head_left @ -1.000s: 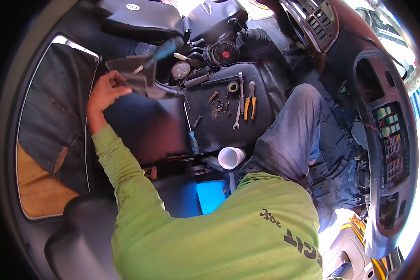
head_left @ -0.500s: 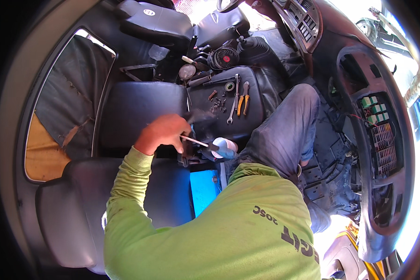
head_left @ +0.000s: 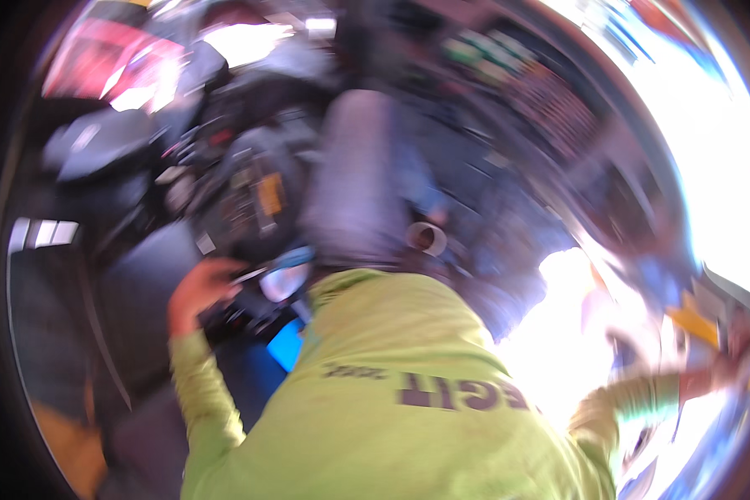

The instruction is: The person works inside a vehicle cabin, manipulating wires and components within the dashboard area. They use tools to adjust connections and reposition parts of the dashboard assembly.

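Motion blur smears this whole view. My left hand (head_left: pixel 204 287) is at the left above the seats, its fingers closed round a thin pale rod-shaped tool (head_left: pixel 252 274); its exact kind is not clear. Just right of the tool is a white cup-like container (head_left: pixel 283 283), with a blue part (head_left: pixel 296 257) at its upper edge. Far to the right, my right arm reaches out, and my right hand (head_left: pixel 729 367) is by the bright door opening. Its fingers are too smeared to read. Near that hand shows a yellow piece (head_left: pixel 693 321).
Tools with yellow handles (head_left: pixel 270 194) lie on the dark seat beyond my left hand. A blue box (head_left: pixel 287 343) stands beside my hip. A pale ring (head_left: pixel 426 239) is near my leg. The dashboard with an exposed fuse panel (head_left: pixel 550 108) curves along the upper right.
The view has swung to the right, with the seats and dashboard shifting left. My right arm has come into view, stretched toward the door. My left hand still holds the rod-shaped tool.
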{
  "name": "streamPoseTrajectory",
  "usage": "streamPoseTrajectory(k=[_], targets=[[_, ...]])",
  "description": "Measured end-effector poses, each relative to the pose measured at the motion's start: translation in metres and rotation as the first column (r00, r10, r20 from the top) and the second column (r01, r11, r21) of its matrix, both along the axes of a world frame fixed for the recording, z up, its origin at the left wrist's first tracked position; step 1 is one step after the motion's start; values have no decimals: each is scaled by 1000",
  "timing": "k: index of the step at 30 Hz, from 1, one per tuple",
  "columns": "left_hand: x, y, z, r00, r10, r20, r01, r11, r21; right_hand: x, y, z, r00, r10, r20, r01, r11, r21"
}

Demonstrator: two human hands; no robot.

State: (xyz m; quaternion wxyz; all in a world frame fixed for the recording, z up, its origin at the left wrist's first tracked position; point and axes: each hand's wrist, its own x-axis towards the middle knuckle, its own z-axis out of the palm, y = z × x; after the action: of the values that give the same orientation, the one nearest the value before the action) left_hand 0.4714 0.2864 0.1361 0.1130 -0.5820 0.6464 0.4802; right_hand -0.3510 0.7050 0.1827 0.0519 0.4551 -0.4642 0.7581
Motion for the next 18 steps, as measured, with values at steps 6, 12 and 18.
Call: streamPoseTrajectory(k=[6, 12, 18], targets=[[-17, 4, -1, 984, 173, -38, -170, 984, 58, 31, 9, 14, 989, -33, 145, -1, 974, 228], [32, 4, -35, 954, 295, -43, -296, 955, -28, 57, -15, 13, 983, -129, 128, 99, 971, 219], [44, 9, -34, 925, 342, 166, -337, 940, -58, 49, -4, 2, 994, -28, 104, 9, 985, 174]])
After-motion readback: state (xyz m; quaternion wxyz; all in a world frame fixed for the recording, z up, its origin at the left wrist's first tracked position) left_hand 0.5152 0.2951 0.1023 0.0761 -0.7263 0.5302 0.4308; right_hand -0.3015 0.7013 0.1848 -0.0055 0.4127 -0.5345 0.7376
